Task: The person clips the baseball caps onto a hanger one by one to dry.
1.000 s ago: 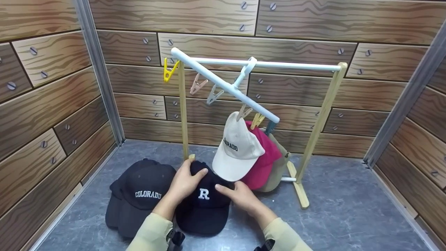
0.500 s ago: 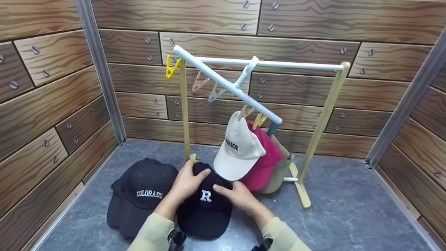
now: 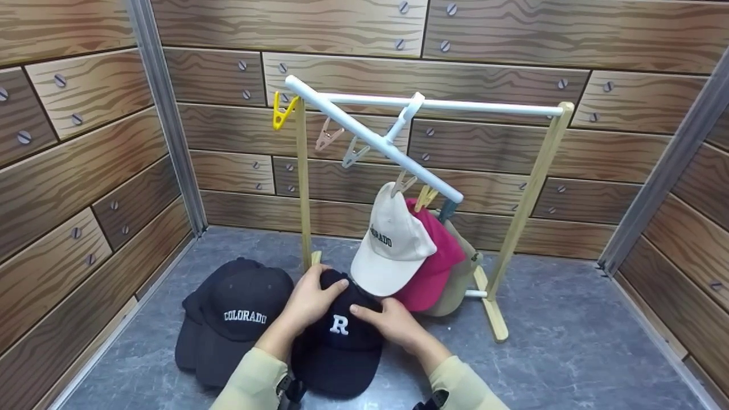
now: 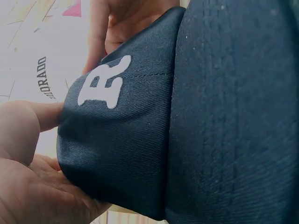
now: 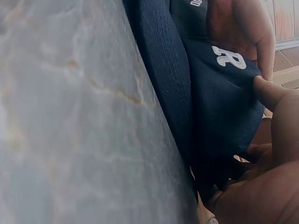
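Both hands hold a dark navy baseball cap with a white letter R, brim toward the person. On the crown's left side is the left hand, thumb on top and fingers behind. The right hand grips the opposite side, its thumb pressing the crown near the R and its fingers curling under the edge. In the left wrist view the brim fills the right half. Just behind the cap hangs a white Colorado cap, clipped by a beige clothespin.
Black caps, the front one lettered Colorado, lie stacked at left. A wooden rack carries a slanted pale-blue hanger. A red cap and a khaki cap hang behind the white one. Yellow, pink and grey clips hold nothing.
The navy cap has shifted slightly right and toward the person, with both hands still on it. The hanging caps and the rack stay as they were.
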Demonstrator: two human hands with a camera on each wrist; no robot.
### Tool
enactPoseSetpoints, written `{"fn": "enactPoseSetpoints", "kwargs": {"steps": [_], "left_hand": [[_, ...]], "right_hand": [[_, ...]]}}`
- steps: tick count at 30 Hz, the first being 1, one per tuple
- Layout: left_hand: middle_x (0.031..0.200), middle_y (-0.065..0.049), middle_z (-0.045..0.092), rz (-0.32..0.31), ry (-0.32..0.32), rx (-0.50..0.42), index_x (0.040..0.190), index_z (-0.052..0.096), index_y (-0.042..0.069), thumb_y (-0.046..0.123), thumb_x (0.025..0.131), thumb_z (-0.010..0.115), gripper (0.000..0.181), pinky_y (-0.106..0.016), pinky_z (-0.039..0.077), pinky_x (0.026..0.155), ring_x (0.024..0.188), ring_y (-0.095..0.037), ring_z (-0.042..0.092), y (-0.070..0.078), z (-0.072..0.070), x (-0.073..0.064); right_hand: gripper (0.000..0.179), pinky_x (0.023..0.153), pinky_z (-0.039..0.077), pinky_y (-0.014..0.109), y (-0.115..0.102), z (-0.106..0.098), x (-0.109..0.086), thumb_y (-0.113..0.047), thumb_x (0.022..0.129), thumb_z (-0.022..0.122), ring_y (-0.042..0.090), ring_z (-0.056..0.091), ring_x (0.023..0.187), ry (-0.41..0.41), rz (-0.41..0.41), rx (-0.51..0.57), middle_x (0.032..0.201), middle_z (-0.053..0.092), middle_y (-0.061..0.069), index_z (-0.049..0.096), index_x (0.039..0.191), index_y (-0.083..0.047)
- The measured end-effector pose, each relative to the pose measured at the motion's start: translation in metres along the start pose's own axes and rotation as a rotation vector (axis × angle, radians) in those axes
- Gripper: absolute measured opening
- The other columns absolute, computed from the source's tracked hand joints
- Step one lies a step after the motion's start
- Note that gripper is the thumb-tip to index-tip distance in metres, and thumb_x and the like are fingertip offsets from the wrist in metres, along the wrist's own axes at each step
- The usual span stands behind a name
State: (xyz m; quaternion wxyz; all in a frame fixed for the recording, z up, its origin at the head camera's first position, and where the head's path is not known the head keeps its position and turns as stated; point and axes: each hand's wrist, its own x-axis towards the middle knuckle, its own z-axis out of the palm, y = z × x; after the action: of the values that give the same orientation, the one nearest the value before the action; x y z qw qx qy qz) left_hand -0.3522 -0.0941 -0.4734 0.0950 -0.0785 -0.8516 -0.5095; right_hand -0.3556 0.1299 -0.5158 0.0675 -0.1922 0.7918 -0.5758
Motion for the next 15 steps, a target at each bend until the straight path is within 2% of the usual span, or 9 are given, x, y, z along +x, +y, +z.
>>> {"fn": "enactPoseSetpoints", "kwargs": {"steps": [7,15], "left_hand": [[0.120,-0.017,0.074,0.043,0.000,0.008,0.124,0.069,0.001,0.031,0.102,0.081,0.039,-0.055,0.055,0.100,0.112,-0.033,0.069,0.0011,0.0008,0.0003],[0.113,-0.014,0.074,0.051,-0.012,0.015,0.119,0.071,0.003,0.028,0.101,0.081,0.032,-0.052,0.055,0.096,0.105,-0.030,0.069,0.0034,0.0011,-0.0021]], "right_hand": [[0.043,0.096,0.059,0.033,0.0006,-0.0028,-0.0022,-0.041,0.103,0.079,0.018,0.076,0.105,-0.016,-0.012,0.020,0.114,0.082,0.006,0.078,0.128,-0.005],[0.042,0.095,0.060,0.032,-0.0015,-0.0053,-0.0051,-0.036,0.102,0.081,0.018,0.076,0.105,-0.046,-0.004,0.068,0.114,0.082,0.007,0.077,0.131,-0.005]]}}
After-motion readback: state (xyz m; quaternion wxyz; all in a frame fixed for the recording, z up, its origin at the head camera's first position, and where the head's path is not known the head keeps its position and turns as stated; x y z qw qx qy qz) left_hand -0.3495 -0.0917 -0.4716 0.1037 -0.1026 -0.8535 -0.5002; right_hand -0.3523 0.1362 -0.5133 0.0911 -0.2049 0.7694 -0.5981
